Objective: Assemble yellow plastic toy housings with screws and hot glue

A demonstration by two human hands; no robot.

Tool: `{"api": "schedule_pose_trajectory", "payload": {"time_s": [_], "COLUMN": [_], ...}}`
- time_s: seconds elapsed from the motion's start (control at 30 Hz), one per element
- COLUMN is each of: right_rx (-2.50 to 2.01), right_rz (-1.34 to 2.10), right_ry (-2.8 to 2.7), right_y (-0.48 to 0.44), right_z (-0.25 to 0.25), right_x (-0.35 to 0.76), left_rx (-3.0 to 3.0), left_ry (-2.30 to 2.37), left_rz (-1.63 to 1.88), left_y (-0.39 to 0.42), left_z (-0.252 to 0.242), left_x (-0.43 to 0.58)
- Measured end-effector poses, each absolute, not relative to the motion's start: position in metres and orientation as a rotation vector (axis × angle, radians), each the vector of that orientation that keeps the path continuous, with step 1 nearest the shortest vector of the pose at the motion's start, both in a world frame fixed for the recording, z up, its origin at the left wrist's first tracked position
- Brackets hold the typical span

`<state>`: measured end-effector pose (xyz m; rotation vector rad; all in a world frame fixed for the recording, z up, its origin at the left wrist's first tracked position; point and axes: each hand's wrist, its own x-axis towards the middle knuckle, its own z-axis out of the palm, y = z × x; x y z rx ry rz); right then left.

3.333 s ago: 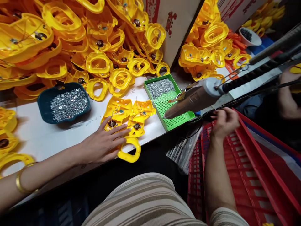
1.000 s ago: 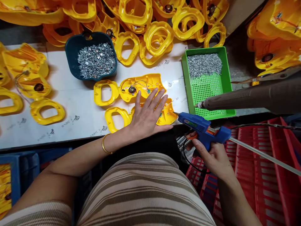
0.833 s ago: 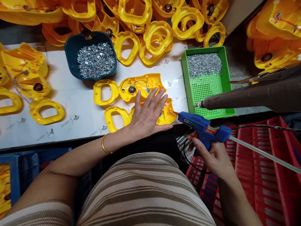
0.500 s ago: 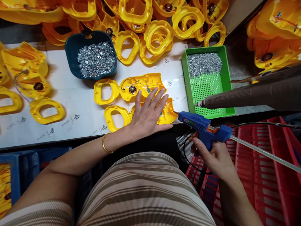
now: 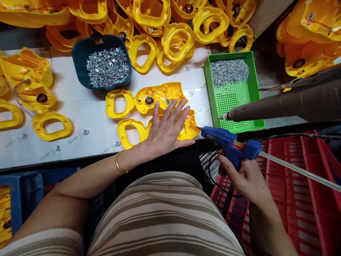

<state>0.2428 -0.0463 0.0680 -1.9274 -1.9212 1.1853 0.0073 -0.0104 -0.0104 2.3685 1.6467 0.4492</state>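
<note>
Just right of the flat, spread left hand [image 5: 166,131] on the yellow shell [image 5: 189,128], glue gun [image 5: 230,144] in the right hand's [image 5: 246,177] closed grip.

The left hand [image 5: 166,129] lay flat over the near yellow shell [image 5: 189,128], hiding most of its wiring. The glue stick [image 5: 298,170] and the brown tool [image 5: 287,105] ran off the right edge. The far heap of yellow shells [image 5: 160,14] was cut by the top edge. The right hand [image 5: 246,177] covered the glue gun [image 5: 230,144] grip.
</note>
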Motion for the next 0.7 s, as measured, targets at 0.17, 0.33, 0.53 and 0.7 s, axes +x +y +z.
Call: {"api": "schedule_pose_trajectory", "payload": {"time_s": [0.17, 0.33, 0.53, 0.7], "right_rx": [-1.768, -1.448, -1.661, -1.763], "right_rz": [1.641, 1.704, 1.315, 1.256], "right_ry": [-1.481, -1.278, -1.506, -1.648], "right_y": [-0.053, -0.050, -0.018, 0.008], "right_z": [0.067, 0.068, 0.063, 0.056], "right_x": [0.253, 0.247, 0.218, 0.209], "left_rx": [2.363, 2.373, 2.286, 2.255], "left_ry": [1.628, 1.655, 1.831, 1.804], "left_rz": [0.448, 0.547, 0.602, 0.451], "left_y": [-0.013, -0.012, 0.027, 0.045], "left_z": [-0.012, -0.007, -0.005, -0.009], "left_x": [0.008, 0.000, -0.026, -0.025]}}
